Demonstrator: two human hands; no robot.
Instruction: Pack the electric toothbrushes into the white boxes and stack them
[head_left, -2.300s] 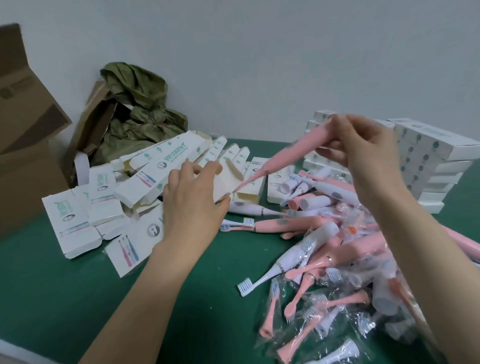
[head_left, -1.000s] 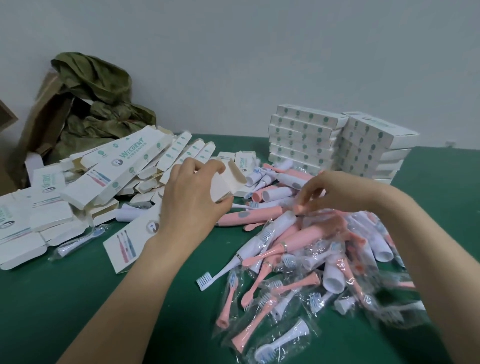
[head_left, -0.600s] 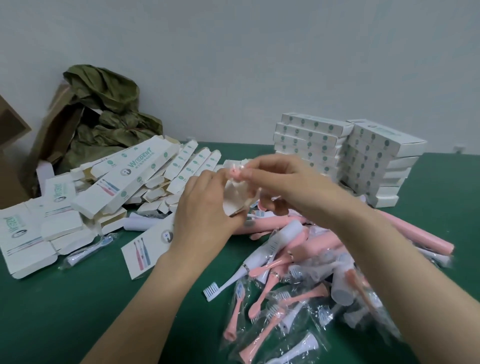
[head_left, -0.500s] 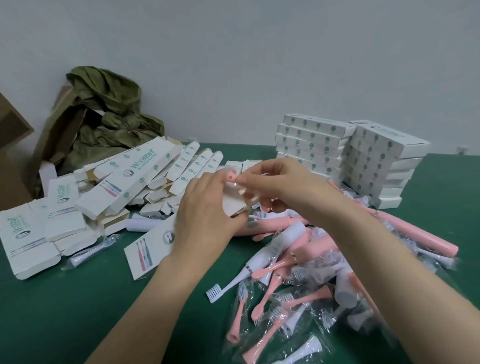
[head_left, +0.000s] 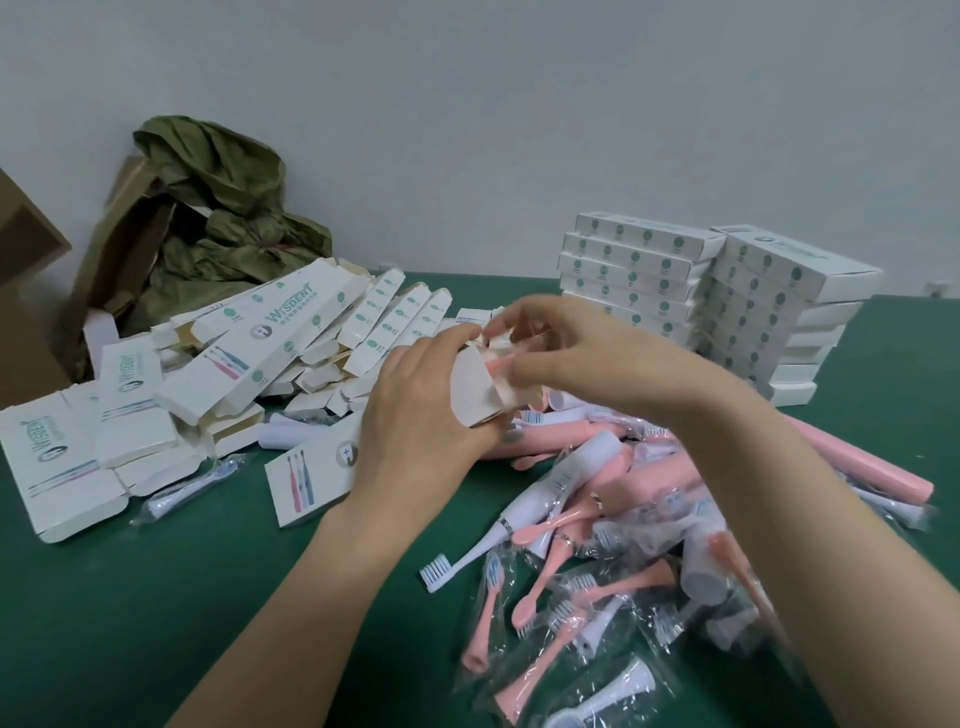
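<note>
So, pink toothbrush (head_left: 501, 362) peeking from white box (head_left: 470, 387)

It's up over the green table (head_left: 156, 597), left hand (head_left: 421, 431) curled round it, right hand (head_left: 566, 353) pinching the end flaps. Loose toothbrushes (head_left: 613, 499) piled just below, packed boxes (head_left: 675, 280) stacked behind right.

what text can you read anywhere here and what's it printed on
"WISDENT": long white cardboard box, topmost among the loose ones.
"WISDENT": flat white box at the far left.
"WISDENT": smaller white box just right of it.
Small print under the logos and round green marks on the stacked white boxes: too blurred to read.
</note>
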